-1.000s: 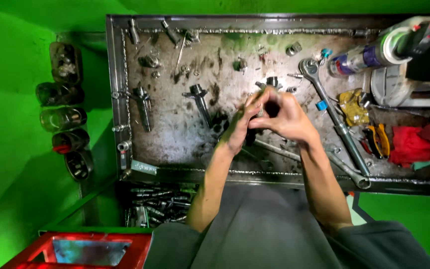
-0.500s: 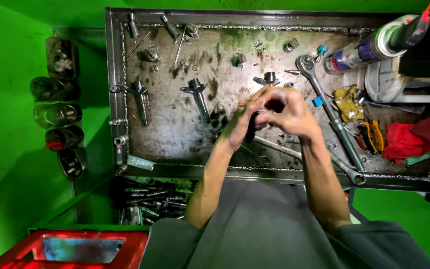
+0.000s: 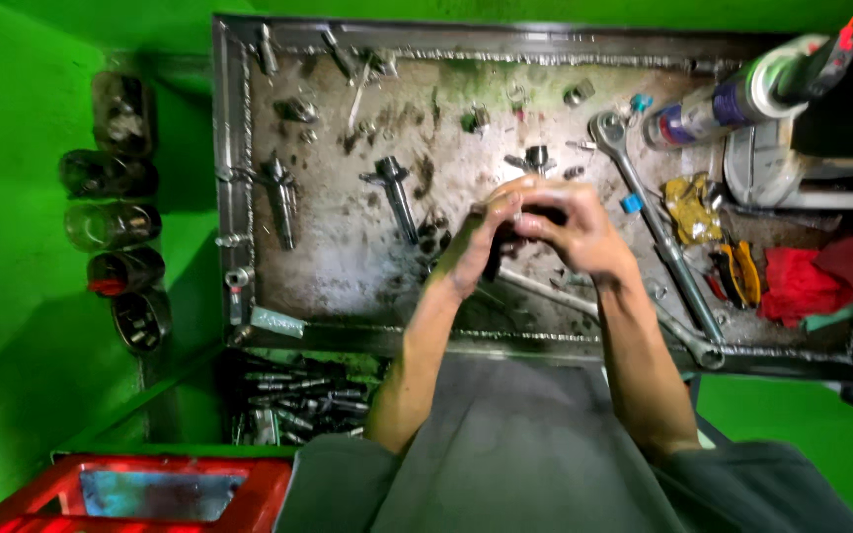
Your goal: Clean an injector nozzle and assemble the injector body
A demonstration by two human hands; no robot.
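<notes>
Small dark metal part [image 3: 520, 222], too hidden to name more closely, sits between both hands at the middle of the frame, held above the grimy steel tray of the counter [image 3: 348, 266]. The left hand [image 3: 476, 242] wraps it from the left with fingers [image 3: 502, 197] curled and pressed together, and the right hand [image 3: 580, 232] closes over it from the right, its fingers bent down onto the same piece; whether they are twisting, pressing or only gripping I cannot tell. Judging from this, the work on the part is in mid-course: it is off the tray and in hand, not yet set down or joined to anything visible. Around it lie untouched pieces: a dark injector-like part [image 3: 394, 192] left of the hands, another long fitting [image 3: 280, 197] near the tray's left wall, a long combination wrench [image 3: 656, 232] running diagonally just right of the right hand, and a second wrench [image 3: 545, 291] passing under the wrists. A red rag [image 3: 802, 281] and a spray can [image 3: 733, 99] lie at the right side, well apart from the hands.
</notes>
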